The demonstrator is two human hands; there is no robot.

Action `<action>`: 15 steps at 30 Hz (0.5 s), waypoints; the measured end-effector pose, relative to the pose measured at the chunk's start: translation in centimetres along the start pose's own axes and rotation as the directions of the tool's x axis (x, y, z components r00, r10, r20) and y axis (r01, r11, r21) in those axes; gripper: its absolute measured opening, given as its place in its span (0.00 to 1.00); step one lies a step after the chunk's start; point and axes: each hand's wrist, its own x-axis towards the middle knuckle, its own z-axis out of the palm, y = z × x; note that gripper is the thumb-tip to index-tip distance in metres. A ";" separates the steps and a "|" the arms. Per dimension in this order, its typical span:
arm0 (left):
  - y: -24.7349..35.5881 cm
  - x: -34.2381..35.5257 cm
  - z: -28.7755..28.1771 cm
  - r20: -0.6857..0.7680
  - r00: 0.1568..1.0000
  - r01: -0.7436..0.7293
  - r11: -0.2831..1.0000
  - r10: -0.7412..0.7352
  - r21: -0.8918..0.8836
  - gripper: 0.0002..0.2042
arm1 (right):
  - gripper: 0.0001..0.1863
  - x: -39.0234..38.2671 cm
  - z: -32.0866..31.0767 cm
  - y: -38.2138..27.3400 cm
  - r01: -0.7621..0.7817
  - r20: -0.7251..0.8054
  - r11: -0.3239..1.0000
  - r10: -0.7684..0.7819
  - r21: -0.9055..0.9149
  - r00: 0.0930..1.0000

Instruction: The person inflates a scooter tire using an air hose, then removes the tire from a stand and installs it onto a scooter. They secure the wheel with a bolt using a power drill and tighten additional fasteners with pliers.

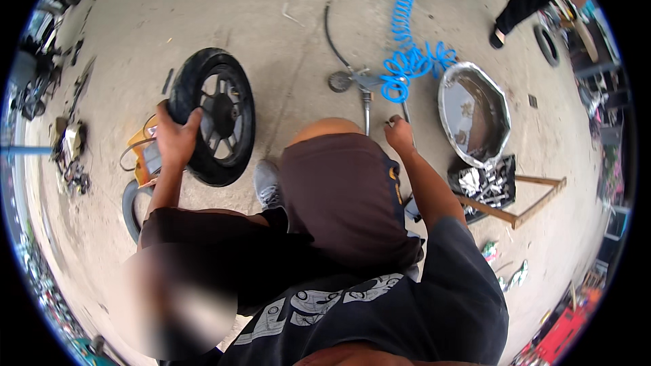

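Note:
My left hand point(178, 137) grips the black tire of an upright wheel point(230, 163) with a spoked hub. My right hand point(399, 131) is closed beside a metal rod point(407, 112); what it holds, if anything, I cannot make out. Left of it, a wheeled metal floor jack point(366, 83) has a long bar and a black hose. Blue coiled hose point(397, 78) lies above my right hand. A yellow object point(141, 163) and another tire point(132, 196) are behind the wheel.
A metal basin point(503, 105) of dirty water sits right, above a black tray of metal tools point(495, 183) and a wooden frame point(542, 179). Another person's legs point(515, 0) are at upper right, near a loose tire point(546, 44). Assorted parts point(68, 142) lie at left.

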 end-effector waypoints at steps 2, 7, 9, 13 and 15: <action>-0.2 0.0 -0.1 -0.006 1.000 0.021 0.999 -0.021 -0.031 0.34 | 0.17 0.8 0.6 -0.2 -0.011 0.026 0.999 0.012 -0.032 1.000; -0.7 0.0 0.6 -0.010 0.999 0.049 0.995 -0.050 -0.083 0.34 | 0.13 1.4 0.6 0.7 0.029 0.018 1.000 -0.028 -0.013 0.999; -0.5 0.1 0.5 -0.011 0.998 0.056 0.995 -0.058 -0.083 0.34 | 0.13 1.5 0.6 0.5 0.016 0.003 0.998 -0.016 -0.054 1.000; -0.1 0.3 0.1 0.018 0.995 0.096 0.993 -0.095 -0.062 0.33 | 0.12 1.7 -0.4 -4.0 0.028 -0.040 1.000 -0.027 0.011 0.999; -0.3 0.5 0.2 0.012 0.997 0.082 0.994 -0.081 -0.074 0.33 | 0.12 2.7 0.3 -6.2 0.158 -0.077 0.982 -0.151 0.105 0.986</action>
